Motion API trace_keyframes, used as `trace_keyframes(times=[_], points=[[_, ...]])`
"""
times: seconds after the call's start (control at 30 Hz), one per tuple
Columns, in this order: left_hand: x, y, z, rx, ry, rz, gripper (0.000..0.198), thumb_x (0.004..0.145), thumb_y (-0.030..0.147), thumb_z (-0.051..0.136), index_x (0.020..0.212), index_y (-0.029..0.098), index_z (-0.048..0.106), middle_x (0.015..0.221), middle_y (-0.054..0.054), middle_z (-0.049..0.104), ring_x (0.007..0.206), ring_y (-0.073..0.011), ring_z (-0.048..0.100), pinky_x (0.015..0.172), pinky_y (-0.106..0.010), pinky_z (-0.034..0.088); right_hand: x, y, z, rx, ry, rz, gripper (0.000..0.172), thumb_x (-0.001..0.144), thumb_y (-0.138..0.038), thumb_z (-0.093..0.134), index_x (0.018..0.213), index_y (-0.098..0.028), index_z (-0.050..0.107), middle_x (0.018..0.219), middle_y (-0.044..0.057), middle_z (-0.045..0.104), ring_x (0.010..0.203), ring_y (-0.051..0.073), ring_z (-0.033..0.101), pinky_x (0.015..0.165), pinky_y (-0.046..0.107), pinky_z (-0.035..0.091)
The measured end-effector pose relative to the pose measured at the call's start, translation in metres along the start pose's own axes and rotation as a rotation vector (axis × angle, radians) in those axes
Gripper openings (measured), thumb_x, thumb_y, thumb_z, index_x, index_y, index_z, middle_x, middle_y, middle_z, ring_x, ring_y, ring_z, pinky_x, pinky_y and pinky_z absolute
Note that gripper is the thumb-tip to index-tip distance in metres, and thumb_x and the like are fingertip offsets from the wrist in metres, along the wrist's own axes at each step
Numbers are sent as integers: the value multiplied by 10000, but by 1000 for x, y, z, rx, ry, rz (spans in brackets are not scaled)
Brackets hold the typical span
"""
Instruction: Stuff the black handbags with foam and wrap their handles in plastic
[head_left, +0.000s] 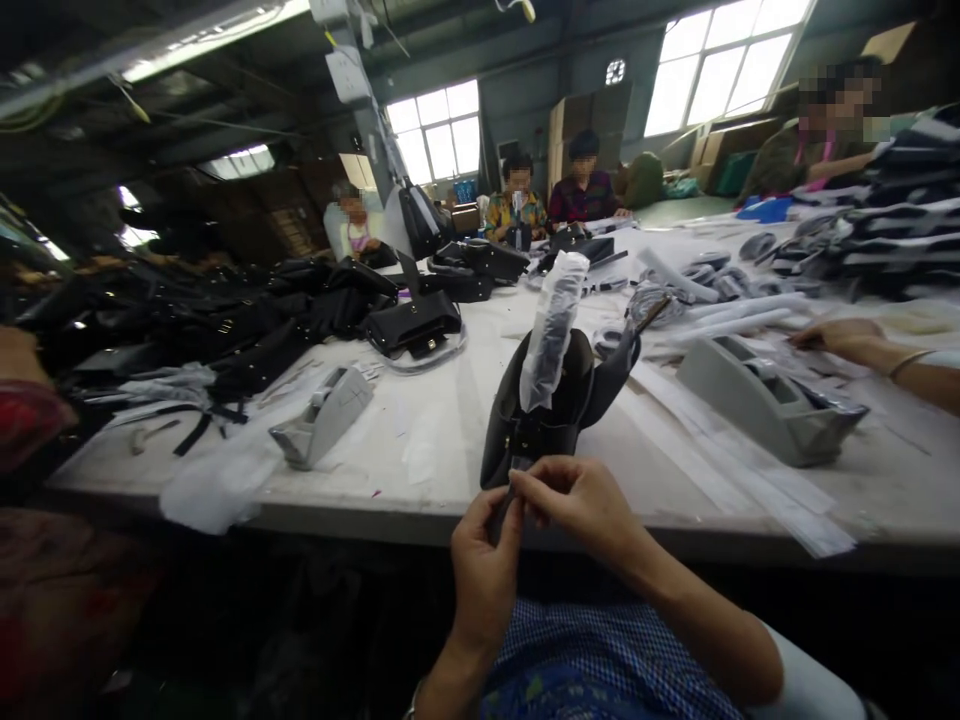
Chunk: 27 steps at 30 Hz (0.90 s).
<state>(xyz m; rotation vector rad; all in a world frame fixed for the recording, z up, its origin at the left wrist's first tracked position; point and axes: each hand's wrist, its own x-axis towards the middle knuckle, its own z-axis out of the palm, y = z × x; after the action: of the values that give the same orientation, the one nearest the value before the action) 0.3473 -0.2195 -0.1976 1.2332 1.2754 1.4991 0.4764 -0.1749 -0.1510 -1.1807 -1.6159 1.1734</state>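
Note:
A black handbag (499,425) stands on the near edge of the worktable, right in front of me. A white, plastic-wrapped roll (553,335) rises out of it, apparently its padded handle. My left hand (484,560) is closed, pinching a narrow dark strap at the bag's near side between thumb and fingers. Fingertips of my right hand (589,500) press together on the same strap, touching the left thumb. A small piece of clear film shows just above the fingers. The strap's end is hidden by the fingers.
Grey tape dispensers stand left (326,415) and right (765,400) on the white table (450,400). White strips (720,440) lie at right. Black bags (416,320) are heaped behind and left. A co-worker's hand (847,340) reaches in from the right; other people sit across the table.

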Motion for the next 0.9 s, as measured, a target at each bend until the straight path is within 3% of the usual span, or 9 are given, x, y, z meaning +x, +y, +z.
trace_keyframes(times=[0.2, 0.3, 0.37, 0.47, 0.53, 0.77, 0.9], points=[[-2, 1, -4, 60, 4, 19, 178, 898, 347, 643, 936, 189, 716, 896, -27, 722, 894, -180, 664, 838, -264, 489, 4, -8, -9, -188, -59, 62, 375, 861, -488, 647, 647, -185, 701, 482, -9, 629, 443, 112, 565, 467, 211, 397], [-1, 3, -4, -1, -6, -17, 180, 890, 346, 656, 933, 183, 720, 891, -33, 718, 899, -175, 656, 834, -256, 490, 7, -3, -11, -189, -64, 107, 380, 848, -482, 665, 622, -177, 676, 468, -11, 615, 432, 104, 552, 464, 210, 395], [-2, 5, -3, -89, -19, -82, 191, 883, 352, 669, 941, 176, 715, 846, -26, 697, 816, -136, 636, 746, -211, 488, 10, 6, -12, -113, -93, 136, 372, 845, -467, 667, 619, -172, 657, 485, -10, 621, 431, 103, 551, 462, 212, 404], [-3, 5, -4, -298, -59, -281, 247, 876, 398, 676, 931, 157, 685, 745, 8, 627, 503, -22, 425, 453, -131, 319, 13, 23, -14, 118, -261, 76, 317, 863, -450, 653, 742, -159, 689, 652, 15, 698, 568, 120, 629, 571, 226, 483], [-4, 4, -6, -437, -105, -409, 289, 870, 423, 679, 888, 135, 657, 744, 19, 595, 427, 15, 253, 381, -134, 174, 13, 33, -14, 229, -342, -5, 288, 881, -437, 644, 833, -160, 706, 764, 22, 719, 693, 126, 653, 682, 237, 506], [-1, 6, -10, -594, -195, -582, 325, 835, 423, 712, 915, 116, 639, 649, 62, 493, 381, 31, 168, 346, -139, 98, 8, 40, 1, 167, -167, -25, 250, 884, -389, 628, 781, -173, 697, 732, -8, 669, 716, 131, 605, 694, 239, 471], [3, 9, -10, -601, -225, -644, 322, 812, 406, 734, 875, 111, 622, 614, 71, 476, 373, 29, 159, 342, -137, 90, 12, 32, 4, 154, -171, 8, 232, 857, -372, 627, 815, -179, 748, 769, 19, 712, 802, 181, 656, 763, 278, 499]])
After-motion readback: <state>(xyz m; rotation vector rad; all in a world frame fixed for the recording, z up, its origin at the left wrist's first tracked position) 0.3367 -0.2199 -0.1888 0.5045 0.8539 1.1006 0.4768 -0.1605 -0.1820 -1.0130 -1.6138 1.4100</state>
